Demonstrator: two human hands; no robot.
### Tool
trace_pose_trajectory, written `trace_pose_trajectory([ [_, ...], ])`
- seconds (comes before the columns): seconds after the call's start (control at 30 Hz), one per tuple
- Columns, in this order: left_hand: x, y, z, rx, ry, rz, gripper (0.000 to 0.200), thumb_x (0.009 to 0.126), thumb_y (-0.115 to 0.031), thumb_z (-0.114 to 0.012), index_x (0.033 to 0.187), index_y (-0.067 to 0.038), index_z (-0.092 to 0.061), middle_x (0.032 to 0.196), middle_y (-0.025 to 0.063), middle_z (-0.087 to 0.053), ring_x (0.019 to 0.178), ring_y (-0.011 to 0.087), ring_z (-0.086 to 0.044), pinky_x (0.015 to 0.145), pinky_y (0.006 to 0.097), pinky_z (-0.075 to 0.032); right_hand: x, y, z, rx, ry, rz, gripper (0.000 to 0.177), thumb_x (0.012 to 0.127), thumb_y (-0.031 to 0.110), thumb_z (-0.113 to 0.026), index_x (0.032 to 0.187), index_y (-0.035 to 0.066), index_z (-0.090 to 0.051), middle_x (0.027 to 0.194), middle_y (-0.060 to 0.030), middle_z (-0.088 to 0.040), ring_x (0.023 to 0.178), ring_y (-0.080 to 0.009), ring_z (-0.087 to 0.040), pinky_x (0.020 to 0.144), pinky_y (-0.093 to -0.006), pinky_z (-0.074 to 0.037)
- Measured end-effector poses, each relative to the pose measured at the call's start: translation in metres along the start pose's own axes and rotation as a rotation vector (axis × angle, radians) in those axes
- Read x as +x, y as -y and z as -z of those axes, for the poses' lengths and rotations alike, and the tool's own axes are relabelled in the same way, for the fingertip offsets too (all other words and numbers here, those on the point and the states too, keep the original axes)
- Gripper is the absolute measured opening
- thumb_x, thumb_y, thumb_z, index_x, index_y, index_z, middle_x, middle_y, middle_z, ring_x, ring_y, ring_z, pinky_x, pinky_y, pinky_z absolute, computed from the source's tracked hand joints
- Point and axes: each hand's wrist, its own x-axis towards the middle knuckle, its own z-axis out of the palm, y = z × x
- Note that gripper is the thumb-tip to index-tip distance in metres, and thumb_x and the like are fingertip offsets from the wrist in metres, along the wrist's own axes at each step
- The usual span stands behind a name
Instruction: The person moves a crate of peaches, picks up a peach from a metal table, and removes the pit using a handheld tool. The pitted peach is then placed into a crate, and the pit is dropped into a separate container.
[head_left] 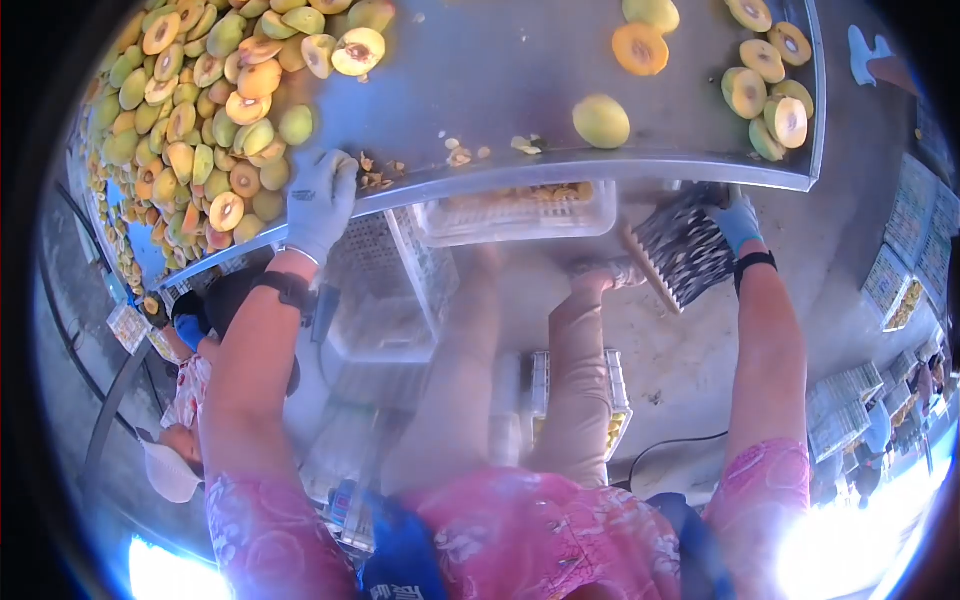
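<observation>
My left hand [320, 203], in a pale grey glove, is closed over the front rim of the metal table [455, 70]. Next to it lies a large heap of halved peaches [226, 212], green-yellow outside and orange within. Below the table's right part, my right hand [738, 222], also gloved, grips the upper edge of a dark perforated panel [686, 246] with a brown strip along its left side. Its fingertips are partly hidden by that panel. Several peach halves [787, 120] sit at the table's right end, and a whole-looking peach [601, 121] lies near the front rim.
Under the table are a clear tub [515, 228] with peach scraps and a white crate [385, 290]. Another crate [620, 400] stands by my leg. A co-worker [185, 400] is at the lower left. Stacked crates [908, 225] line the right side.
</observation>
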Motion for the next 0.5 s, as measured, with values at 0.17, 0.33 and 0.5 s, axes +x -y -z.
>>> trace_pose_trajectory([
  [0.17, -0.001, 0.0, 0.0, -0.028, -0.008, 0.036, 0.017, 0.09, -0.021, -0.055, 0.091, -0.006, -0.061, 0.09, 0.0146, -0.062, 0.087, 0.0352, -0.06, 0.077, 0.0405, -0.048, -0.037, 0.024, 0.008, 0.257, 0.283, 0.175, 0.071, 0.07, 0.043, -0.076, 0.121, -0.003, -0.057, 0.115, -0.0223, -0.064, 0.109, -0.034, -0.06, 0.093, -0.0386, -0.045],
  [0.33, -0.005, -0.001, -0.001, -0.035, -0.017, 0.047, 0.015, 0.089, -0.018, -0.054, 0.09, -0.005, -0.06, 0.09, 0.0134, -0.058, 0.087, 0.0356, -0.057, 0.077, 0.0408, -0.046, -0.078, 0.044, -0.019, 0.113, 0.498, 0.29, 0.063, 0.071, 0.044, -0.073, 0.119, 0.005, -0.061, 0.11, -0.021, -0.066, 0.104, -0.0367, -0.062, 0.089, -0.0405, -0.048],
  [0.5, -0.004, 0.0, -0.002, -0.018, -0.088, -0.021, 0.016, 0.089, -0.02, -0.055, 0.09, -0.005, -0.06, 0.089, 0.0133, -0.059, 0.087, 0.0358, -0.057, 0.077, 0.0413, -0.046, -0.108, 0.057, -0.035, -0.105, 0.544, 0.422, 0.07, 0.072, 0.043, -0.069, 0.134, 0.017, -0.049, 0.116, -0.0195, -0.064, 0.107, -0.0386, -0.06, 0.091, -0.0431, -0.048],
])
